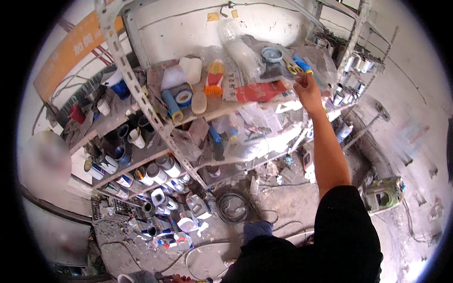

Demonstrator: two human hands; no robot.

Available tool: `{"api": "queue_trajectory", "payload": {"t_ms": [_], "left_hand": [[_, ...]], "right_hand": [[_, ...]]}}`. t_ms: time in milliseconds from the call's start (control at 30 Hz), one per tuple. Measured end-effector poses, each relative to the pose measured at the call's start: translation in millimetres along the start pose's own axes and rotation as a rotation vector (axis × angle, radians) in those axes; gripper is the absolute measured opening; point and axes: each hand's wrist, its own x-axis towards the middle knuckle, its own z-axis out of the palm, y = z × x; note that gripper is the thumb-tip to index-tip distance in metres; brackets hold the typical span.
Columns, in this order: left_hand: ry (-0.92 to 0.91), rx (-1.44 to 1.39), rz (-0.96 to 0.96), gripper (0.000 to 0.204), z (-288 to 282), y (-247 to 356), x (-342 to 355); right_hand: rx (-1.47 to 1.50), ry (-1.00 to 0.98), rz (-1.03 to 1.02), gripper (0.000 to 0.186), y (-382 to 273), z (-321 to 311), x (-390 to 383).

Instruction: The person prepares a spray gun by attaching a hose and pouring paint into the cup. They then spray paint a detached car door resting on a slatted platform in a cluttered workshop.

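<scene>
My right hand (pixel 309 94) reaches to the right part of the upper shelf, its fingers curled in. What they hold, if anything, is hidden. Just beyond the fingertips lie yellow-handled scissors (pixel 292 69) and a blue roll with a yellow end (pixel 302 64). A red sheet of printed paper (pixel 262 90) lies left of the hand. At the bottom edge, my left hand (pixel 181 279) shows only in part, fingers closed around something mostly cut off. Beside it is a pale round container (pixel 126 278).
The upper shelf (pixel 222 107) carries a tape roll (pixel 183 97), another blue roll (pixel 172 106), a bowl (pixel 272 54) and plastic film. Paint cans (pixel 169 166) crowd the lower left shelves. A coiled hose (pixel 233 207) and containers (pixel 198 207) lie on the floor; a green machine (pixel 383 194) stands right.
</scene>
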Motion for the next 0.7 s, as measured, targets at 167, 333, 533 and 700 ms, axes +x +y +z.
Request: {"api": "queue_trajectory", "payload": {"t_ms": [167, 333, 533, 700], "left_hand": [[0.061, -0.234, -0.134, 0.044, 63.3, 4.6, -48.1], [0.117, -0.247, -0.093, 0.039, 70.0, -30.7, -68.5], [0.266, -0.245, -0.067, 0.024, 98.9, -35.2, -115.6], [0.367, -0.334, 0.109, 0.023, 90.9, -44.8, -156.8]], "right_hand": [[-0.430, -0.143, -0.066, 0.059, 72.8, 27.9, 136.6], [-0.844, -0.457, -0.021, 0.092, 103.5, 119.8, 222.9], [-0.824, -0.630, -0.133, 0.086, 187.2, 164.5, 266.7], [-0.820, -0.570, -0.148, 0.082, 200.9, 202.5, 276.2]]}}
